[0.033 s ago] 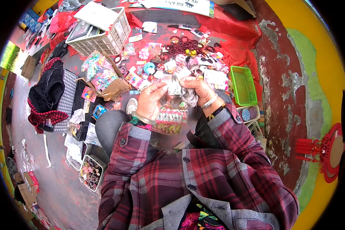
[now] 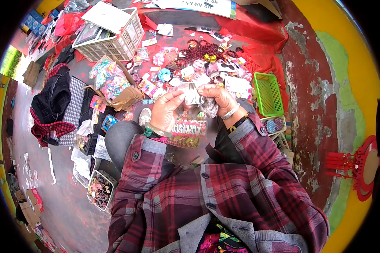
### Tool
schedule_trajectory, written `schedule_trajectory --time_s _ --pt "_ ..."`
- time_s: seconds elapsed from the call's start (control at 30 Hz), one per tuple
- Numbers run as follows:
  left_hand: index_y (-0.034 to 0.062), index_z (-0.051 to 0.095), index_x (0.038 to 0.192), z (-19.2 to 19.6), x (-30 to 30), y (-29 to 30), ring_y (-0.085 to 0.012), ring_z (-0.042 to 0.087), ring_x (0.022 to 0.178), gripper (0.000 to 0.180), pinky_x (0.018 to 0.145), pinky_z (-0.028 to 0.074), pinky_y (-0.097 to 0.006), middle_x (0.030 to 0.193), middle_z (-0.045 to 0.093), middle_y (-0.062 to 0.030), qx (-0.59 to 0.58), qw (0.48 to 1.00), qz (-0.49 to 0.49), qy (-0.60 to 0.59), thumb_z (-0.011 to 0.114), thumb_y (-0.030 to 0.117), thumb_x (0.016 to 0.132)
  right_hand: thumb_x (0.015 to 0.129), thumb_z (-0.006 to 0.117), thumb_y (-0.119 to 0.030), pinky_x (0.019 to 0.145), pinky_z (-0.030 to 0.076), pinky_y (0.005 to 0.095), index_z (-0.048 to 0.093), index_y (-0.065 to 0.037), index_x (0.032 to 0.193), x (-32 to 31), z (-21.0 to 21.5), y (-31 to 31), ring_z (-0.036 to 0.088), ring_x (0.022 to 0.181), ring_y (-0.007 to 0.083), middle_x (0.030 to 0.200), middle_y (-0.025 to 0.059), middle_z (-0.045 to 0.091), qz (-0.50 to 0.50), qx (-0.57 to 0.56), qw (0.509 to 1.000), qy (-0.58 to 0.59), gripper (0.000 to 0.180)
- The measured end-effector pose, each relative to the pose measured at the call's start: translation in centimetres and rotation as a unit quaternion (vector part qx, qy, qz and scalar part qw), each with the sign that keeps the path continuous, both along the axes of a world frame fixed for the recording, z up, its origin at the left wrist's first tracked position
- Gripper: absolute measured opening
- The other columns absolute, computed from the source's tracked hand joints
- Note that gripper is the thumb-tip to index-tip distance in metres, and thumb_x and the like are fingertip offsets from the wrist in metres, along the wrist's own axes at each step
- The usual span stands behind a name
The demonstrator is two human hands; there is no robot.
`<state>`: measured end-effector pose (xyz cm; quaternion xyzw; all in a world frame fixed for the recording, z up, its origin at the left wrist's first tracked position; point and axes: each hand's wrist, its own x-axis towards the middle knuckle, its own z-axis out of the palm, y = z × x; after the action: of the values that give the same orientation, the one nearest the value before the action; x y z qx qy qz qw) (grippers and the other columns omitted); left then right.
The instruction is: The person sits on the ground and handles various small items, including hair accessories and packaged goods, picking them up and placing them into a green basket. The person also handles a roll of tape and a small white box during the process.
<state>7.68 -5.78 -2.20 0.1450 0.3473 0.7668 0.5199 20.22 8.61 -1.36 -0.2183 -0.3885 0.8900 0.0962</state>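
Above my lap, a small white card with dark strands is held up between my two hands. My left hand pinches its left side between thumb and fingers. At its right edge my right hand is closed, with thumb and forefinger gripping the card. A grey, fuzzy knitted-looking bundle hangs under the right fingers; whether it is joined to the card I cannot tell. Lower down, between my knees, sits a clear container showing rows of pink, white and green pieces.
Ahead lies a heap of dark red beads amid carded hair accessories. A green basket stands right, by the peeling wall. To the left are a cardboard box of colourful packets, a white crate and a basket of hair ties.
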Motion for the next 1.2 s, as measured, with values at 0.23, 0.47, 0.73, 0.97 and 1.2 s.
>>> schedule_trajectory --time_s 0.23,0.47,0.73,0.97,1.2 --pt "-0.0037 0.058 0.095 -0.22 -0.18 -0.05 -0.0185 0.059 0.072 0.015 0.066 0.050 -0.031 0.084 0.061 -0.0102 0.006 1.000 -0.008 -0.006 0.056 0.005 0.083 0.075 0.061 -0.009 0.071 0.046 0.0279 0.060 0.000 0.089 -0.02 0.01 -0.08 0.059 0.076 0.0148 0.083 0.0060 0.062 0.003 0.003 1.000 0.006 0.016" --pt "-0.0029 0.058 0.095 0.09 -0.02 -0.09 -0.0179 0.059 0.073 0.015 0.065 0.051 -0.031 0.085 0.061 -0.0095 -0.004 1.000 -0.002 -0.023 0.056 0.006 0.083 0.075 0.061 -0.012 0.074 0.042 0.0259 0.061 -0.001 0.087 0.04 -0.63 0.14 0.057 0.078 0.0128 0.084 0.0045 0.062 0.009 0.051 0.999 -0.006 0.016" --pt "-0.0023 0.058 0.096 -0.06 -0.03 -0.06 -0.0183 0.059 0.070 0.017 0.063 0.049 -0.030 0.082 0.062 -0.0095 0.003 1.000 -0.003 -0.025 0.057 0.009 0.083 0.075 0.061 -0.013 0.074 0.042 0.0257 0.062 -0.001 0.087 -0.03 -0.56 0.12 0.057 0.078 0.0134 0.083 0.0042 0.062 0.005 0.046 0.999 -0.018 0.017" --pt "-0.0024 0.058 0.094 0.03 0.16 0.10 -0.0177 0.059 0.069 0.016 0.064 0.049 -0.030 0.082 0.062 -0.0090 0.000 0.999 0.022 -0.033 0.057 0.009 0.083 0.076 0.061 -0.012 0.074 0.042 0.0253 0.062 -0.001 0.087 0.01 -0.41 0.08 0.056 0.078 0.0124 0.082 0.0035 0.061 0.011 0.054 0.998 -0.014 0.016" --pt "-0.0026 0.058 0.093 0.09 0.00 -0.05 -0.0172 0.060 0.072 0.014 0.065 0.050 -0.029 0.083 0.062 -0.0091 0.017 0.999 0.003 -0.030 0.056 0.007 0.083 0.076 0.061 -0.012 0.074 0.041 0.0251 0.062 -0.001 0.087 0.06 0.11 -0.19 0.055 0.079 0.0119 0.082 0.0032 0.061 0.004 0.081 0.997 -0.018 0.015"
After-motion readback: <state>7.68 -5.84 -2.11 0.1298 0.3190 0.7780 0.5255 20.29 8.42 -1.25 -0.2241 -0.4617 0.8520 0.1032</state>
